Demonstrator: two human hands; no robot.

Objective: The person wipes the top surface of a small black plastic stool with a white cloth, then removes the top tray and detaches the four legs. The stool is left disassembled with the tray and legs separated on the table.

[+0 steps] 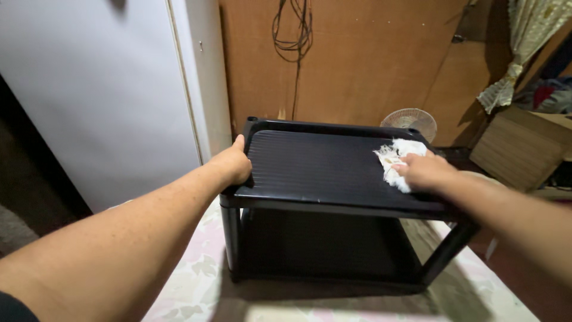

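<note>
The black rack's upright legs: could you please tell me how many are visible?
2: front-left leg below the left hand; front-right leg below the right hand. Rear legs may be hidden.

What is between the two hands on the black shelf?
Only bare ribbed shelf top lies between the left hand and the right hand pressing the white rag, in the head view.

Both forearms bare; dark sleeve edge (15, 309) at left upper arm.
</note>
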